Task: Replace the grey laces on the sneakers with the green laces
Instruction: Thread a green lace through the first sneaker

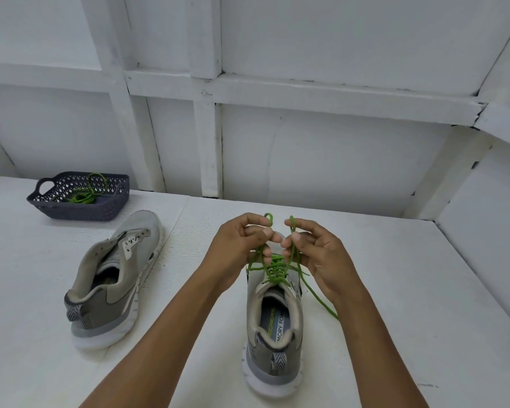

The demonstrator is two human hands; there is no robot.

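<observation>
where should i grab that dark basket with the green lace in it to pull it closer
Take the basket by the cut-out handle at its left end, coming from the left with fingers hooked through the opening. Its latticed walls are low and flared, so a side grip may slip, and the spare green lace lies loose inside.

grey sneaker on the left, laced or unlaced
Unlaced: the grey sneaker on the left shows bare eyelets and a loose tongue, with no lace threaded.
</observation>
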